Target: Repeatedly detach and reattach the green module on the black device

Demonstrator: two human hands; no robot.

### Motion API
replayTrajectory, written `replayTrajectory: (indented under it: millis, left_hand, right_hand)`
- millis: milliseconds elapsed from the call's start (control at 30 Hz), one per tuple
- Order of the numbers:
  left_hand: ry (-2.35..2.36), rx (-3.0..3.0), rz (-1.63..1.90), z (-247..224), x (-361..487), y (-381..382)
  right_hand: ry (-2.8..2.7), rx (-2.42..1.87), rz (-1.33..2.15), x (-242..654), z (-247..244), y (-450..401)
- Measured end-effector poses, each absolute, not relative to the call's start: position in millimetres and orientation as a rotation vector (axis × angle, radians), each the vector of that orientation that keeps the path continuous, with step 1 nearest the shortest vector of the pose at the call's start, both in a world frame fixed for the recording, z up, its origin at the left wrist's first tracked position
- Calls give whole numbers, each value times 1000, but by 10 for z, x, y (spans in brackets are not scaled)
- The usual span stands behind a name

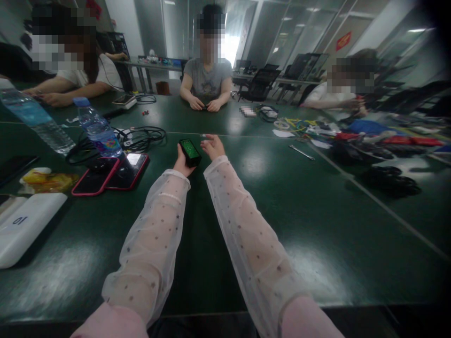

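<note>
My left hand (182, 162) is closed around a small black box (195, 162) with a green circuit board (189, 149) showing on its upper face. Just right of the box, apart from it, is my right hand (213, 148). Its fingers are bent toward the box, and a tiny pale spot shows at the fingertips, too small to name. Sheer white dotted sleeves cover both forearms. Both hands are above the dark green table (197, 225).
To the left are two phones (128, 172), water bottles (100, 129), black cables (141, 136), a snack packet (49, 182) and a white power bank (33, 225). A wrench (301, 152) and tangled wires (299, 126) lie right. Several people sit around the table, including one opposite (207, 77).
</note>
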State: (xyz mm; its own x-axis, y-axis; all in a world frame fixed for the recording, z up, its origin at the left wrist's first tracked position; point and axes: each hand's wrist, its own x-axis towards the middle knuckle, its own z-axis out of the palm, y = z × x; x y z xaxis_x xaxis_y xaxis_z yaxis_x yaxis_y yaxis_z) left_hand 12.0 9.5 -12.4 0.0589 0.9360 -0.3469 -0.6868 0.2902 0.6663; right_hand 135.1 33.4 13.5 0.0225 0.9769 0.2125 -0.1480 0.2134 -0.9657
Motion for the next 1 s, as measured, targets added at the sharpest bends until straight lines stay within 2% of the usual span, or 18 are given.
replayTrajectory:
  millis: [233,367,1000]
  left_hand:
    - [844,405,1278,-105,115,66]
    - [845,404,1297,-98,118,55]
    - [852,430,1269,-84,159,47]
  right_hand:
    - [-441,-729,1683,1652,-155,200]
    - [-282,-641,1693,1830,-204,188]
    - [-329,-684,1693,1762,-141,139]
